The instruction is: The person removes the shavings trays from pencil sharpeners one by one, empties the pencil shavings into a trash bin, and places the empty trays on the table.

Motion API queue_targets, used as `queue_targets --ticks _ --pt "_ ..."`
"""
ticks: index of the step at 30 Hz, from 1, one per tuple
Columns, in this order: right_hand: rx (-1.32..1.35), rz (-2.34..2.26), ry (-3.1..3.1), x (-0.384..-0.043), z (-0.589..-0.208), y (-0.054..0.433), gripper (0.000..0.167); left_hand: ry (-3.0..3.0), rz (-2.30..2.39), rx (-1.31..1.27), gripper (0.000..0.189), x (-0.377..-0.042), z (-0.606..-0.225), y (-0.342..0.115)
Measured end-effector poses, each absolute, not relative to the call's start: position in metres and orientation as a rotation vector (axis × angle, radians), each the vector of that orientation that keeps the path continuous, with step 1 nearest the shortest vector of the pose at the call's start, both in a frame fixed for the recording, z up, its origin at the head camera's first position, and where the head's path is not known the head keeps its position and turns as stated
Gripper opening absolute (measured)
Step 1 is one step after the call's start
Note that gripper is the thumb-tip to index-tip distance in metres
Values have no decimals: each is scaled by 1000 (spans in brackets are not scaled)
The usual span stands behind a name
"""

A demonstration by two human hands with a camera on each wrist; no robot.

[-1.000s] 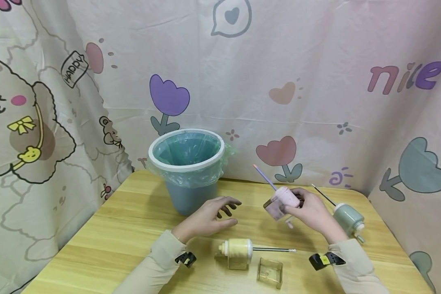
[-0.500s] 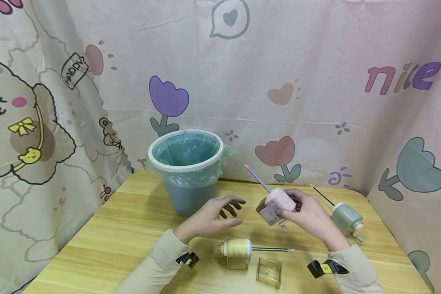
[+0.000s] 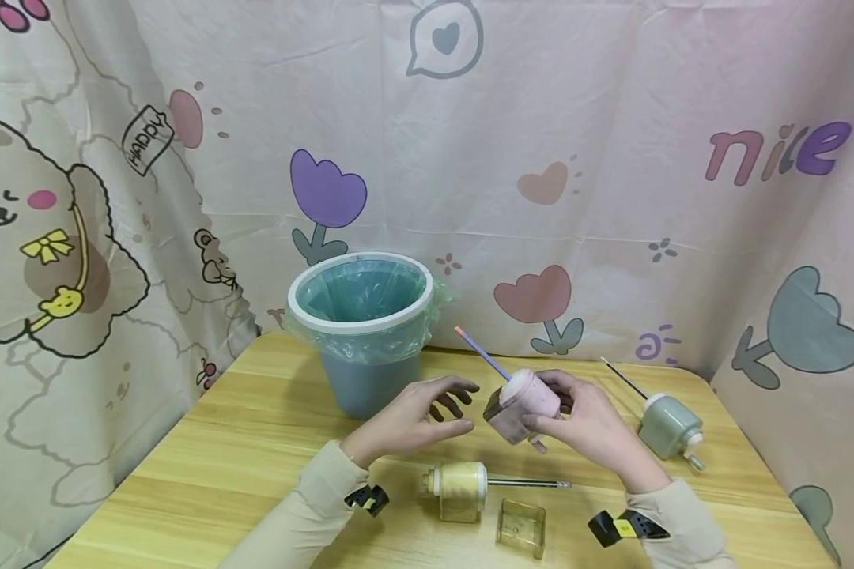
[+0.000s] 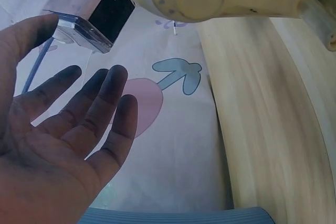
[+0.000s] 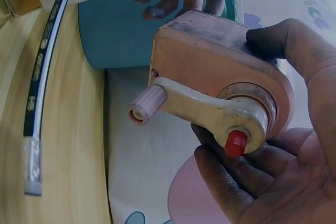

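My right hand (image 3: pixel 591 423) grips a pink crank pencil sharpener (image 3: pixel 530 395) above the table, thumb on one side and fingers around the other. A purple pencil (image 3: pixel 485 354) with an orange-red end sticks out of it, slanting up and left. In the right wrist view the sharpener's pale crank handle (image 5: pixel 194 109) and red knob (image 5: pixel 235 144) face the camera. Just left of the sharpener is my left hand (image 3: pixel 420 415), holding nothing, its fingers loosely spread and their tips smudged dark. The left wrist view shows the sharpener's dark drawer end (image 4: pixel 113 17) above those fingers.
A yellow sharpener (image 3: pixel 461 491) with a black pencil (image 3: pixel 530 483) lies in front, beside a loose see-through drawer (image 3: pixel 522 528). At right lies a grey-green sharpener (image 3: pixel 670 427), also with a pencil (image 3: pixel 625 377). A blue bin (image 3: pixel 370 387) with a green liner stands behind my left hand.
My right hand has carried the pink sharpener and its pencil left, closer to my left hand. The left hand has shifted slightly right. The things on the table stay put.
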State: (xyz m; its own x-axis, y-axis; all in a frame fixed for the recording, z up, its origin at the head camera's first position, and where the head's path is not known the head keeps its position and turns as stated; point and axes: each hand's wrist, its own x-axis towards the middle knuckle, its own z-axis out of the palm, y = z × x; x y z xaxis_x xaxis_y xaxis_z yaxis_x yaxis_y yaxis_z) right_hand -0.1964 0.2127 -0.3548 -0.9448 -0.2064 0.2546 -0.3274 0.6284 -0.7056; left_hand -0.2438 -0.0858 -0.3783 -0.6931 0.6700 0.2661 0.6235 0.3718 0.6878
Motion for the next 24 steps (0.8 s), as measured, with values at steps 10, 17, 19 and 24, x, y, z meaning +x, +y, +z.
queue_targets --ticks 10,17,19,24 --pt "499 1269 -2682 -194 -355 206 68 2526 1276 1178 54 -248 -380 -84" --pt "590 1214 -2670 -192 -356 201 65 2524 1276 1181 58 -246 -377 -80" --pt "607 1207 -2667 -192 -357 200 64 2505 1286 1201 58 -247 -377 -80" --pt "618 1204 -2664 -191 -356 197 63 2488 1290 1231 56 -248 -378 -79"
